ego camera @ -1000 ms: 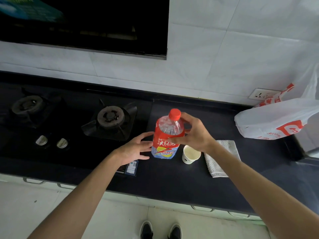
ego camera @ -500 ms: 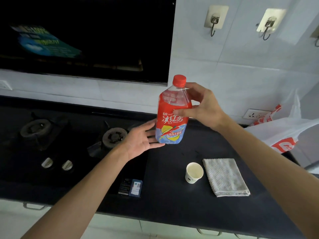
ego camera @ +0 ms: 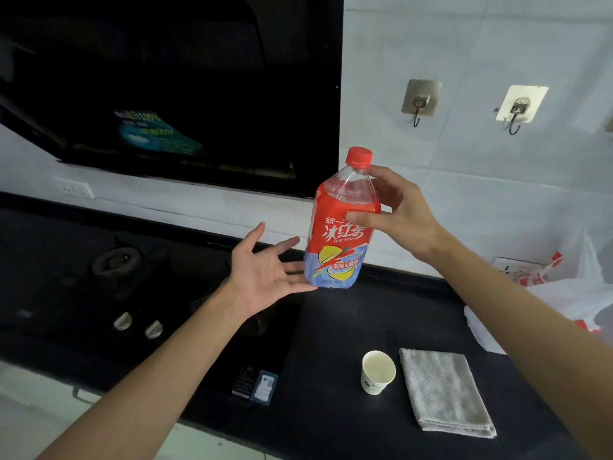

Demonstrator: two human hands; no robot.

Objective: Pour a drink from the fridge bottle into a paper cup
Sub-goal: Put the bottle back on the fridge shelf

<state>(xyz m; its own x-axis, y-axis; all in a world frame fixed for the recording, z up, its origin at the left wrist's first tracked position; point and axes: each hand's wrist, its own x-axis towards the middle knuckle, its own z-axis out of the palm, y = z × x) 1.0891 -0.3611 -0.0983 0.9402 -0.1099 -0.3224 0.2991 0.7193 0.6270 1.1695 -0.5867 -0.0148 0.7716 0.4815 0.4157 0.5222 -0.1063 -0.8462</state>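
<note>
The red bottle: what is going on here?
A person holds the red-labelled plastic ice tea bottle above the dark counter, the right hand gripping its upper part; its red cap is on. The open left hand is at the bottle's base. The white paper cup stands upright on the counter, beside a folded grey cloth.

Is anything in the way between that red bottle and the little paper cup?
No. In the head view, only bare dark counter shows between the bottle, held up by the right hand, and the paper cup.
</note>
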